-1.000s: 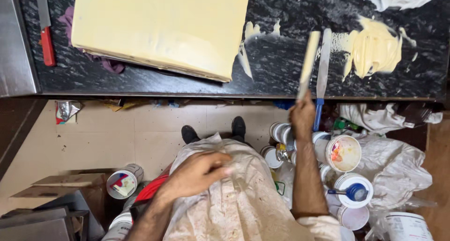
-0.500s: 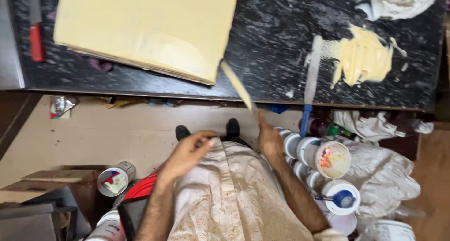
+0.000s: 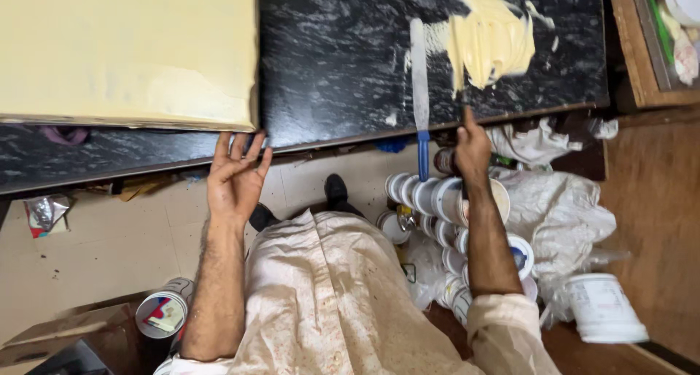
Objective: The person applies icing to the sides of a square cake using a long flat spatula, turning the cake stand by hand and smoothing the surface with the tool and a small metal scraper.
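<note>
Near, lower frame: stained apron (image 3: 328,302), white tubs (image 3: 445,200) stacked on the floor at right.

Left hand (image 3: 235,174) is empty, fingers spread, tips at the black table's edge (image 3: 328,138) just under the cream board's (image 3: 131,51) corner. Board looks flat, stiff and wet-coated, likely slippery; take it by the bare edges.

Right hand (image 3: 472,147) is closed on a thin tool at the table edge, its tip up in the cream paste smear (image 3: 492,40). Blue-handled spatula (image 3: 421,91) lies just beside, untouched. Paste: soft, sticky.

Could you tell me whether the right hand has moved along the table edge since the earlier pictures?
Yes. The right hand went from the cream panel's corner rightward, past the blue-handled knife, to below the cream smear.
</note>
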